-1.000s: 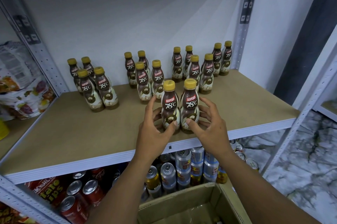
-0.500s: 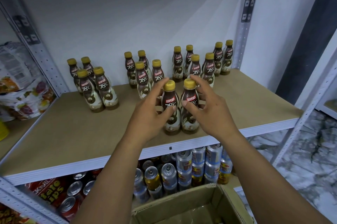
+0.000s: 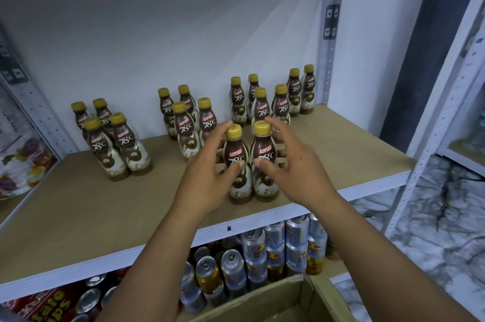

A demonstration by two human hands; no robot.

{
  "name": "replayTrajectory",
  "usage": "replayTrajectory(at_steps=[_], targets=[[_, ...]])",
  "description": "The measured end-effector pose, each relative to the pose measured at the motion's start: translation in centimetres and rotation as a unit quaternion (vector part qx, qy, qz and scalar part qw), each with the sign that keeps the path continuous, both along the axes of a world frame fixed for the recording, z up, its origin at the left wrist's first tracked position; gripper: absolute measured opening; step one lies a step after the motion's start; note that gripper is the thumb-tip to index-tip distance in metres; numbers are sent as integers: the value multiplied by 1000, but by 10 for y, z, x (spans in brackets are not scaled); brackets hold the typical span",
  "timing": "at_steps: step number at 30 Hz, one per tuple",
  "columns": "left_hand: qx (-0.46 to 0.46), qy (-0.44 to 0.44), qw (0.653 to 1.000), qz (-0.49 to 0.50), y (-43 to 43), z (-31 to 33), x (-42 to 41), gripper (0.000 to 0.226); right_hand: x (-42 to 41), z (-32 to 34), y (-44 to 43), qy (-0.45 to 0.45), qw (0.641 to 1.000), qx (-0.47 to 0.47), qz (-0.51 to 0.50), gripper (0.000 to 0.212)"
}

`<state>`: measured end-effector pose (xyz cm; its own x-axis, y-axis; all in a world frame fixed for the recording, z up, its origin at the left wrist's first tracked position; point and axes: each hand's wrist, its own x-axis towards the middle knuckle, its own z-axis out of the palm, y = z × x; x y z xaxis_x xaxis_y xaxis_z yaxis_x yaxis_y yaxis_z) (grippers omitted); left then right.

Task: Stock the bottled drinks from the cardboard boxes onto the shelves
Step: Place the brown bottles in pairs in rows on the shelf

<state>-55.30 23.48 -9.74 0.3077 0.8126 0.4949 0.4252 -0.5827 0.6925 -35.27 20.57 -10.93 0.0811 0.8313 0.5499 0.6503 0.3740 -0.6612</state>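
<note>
Already the wooden shelf (image 3: pixel 65 206) carries a fair stock of Kopiko 78°C coffee bottles, all upright: a cluster of four (image 3: pixel 112 143) at ten o'clock, another four (image 3: pixel 185 122) at eleven, and eight (image 3: pixel 273 98) running back toward the upright post at one o'clock. Nearer the front edge, at the centre of view, stand the two front bottles (image 3: pixel 249 161) side by side and touching. The left hand (image 3: pixel 210 174) cups the left one, thumb across its label and fingers round the far side; the right hand (image 3: pixel 291 167) does likewise on the right one. Each grip is closed loosely on its bottle, and both bottles appear to rest on the board.

By my reckoning the job is partly done. Much bare shelf lies open at seven and eight o'clock, so there is room for many more. The cardboard box (image 3: pixel 301 295) sits at six o'clock below, but its inside is too dark to say how many bottles are left. On the lower shelf at six o'clock stand drink cans (image 3: pixel 262 256), which are no part of this work.
</note>
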Motion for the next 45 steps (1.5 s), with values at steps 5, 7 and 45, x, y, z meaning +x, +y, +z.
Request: replayTrajectory(at_steps=[5,7,45], targets=[[-7,5,1000,-25,15,-1,37,72,36,2,4,4,1000,-8,-27,79],[-11,10,999,-34,23,0,56,73,53,3,7,5,999,-13,-36,79],[49,31,998,-36,181,-8,296,77,266,16,156,-51,986,-76,-138,73]])
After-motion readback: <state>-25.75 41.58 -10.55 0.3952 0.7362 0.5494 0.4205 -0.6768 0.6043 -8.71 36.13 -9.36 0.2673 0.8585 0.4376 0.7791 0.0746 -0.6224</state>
